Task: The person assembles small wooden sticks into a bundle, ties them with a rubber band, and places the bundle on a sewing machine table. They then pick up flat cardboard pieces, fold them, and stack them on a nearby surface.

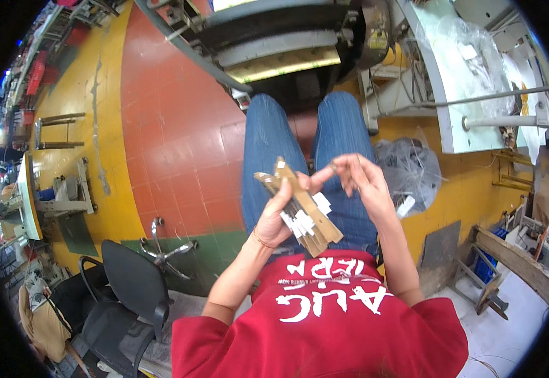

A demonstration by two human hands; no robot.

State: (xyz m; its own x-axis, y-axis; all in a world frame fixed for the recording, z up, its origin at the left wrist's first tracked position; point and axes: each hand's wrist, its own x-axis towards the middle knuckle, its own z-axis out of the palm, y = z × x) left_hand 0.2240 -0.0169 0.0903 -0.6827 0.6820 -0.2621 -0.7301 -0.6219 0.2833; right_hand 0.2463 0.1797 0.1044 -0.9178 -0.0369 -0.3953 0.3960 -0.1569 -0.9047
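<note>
- A bundle of flat brown strips [320,220] is held above the lap, at the centre of the view, between blue-jeaned thighs [273,129] at 12 o'clock and a red shirt [325,331] at 6 o'clock.
- The bundle is gripped from its 9 o'clock side by the left hand [273,223]; the thumb is laid over the strips, presumably so that the loose pieces are pressed together as one.
- The strips are slanted from 11 o'clock down to 5 o'clock, an angle by which their upper ends seem to be offered to the other hand.
- At 2 o'clock from the bundle, the right hand [370,183] is raised with its fingers curled; whether anything small is pinched there cannot be told.
- The bundle is probably carried over the lap because no tabletop is within easy reach; the pale tabletop [454,133] is seen well apart, at 2 o'clock, beyond a clear plastic bag [416,173].
- The strips are long, narrow and dull brown, with darker edges showing between them; whether card or another material is used cannot be told.
- Small white pieces [301,224] are seen across the middle of the bundle, stuck out at uneven angles, and the ends of the strips are slightly fanned rather than squared.
</note>
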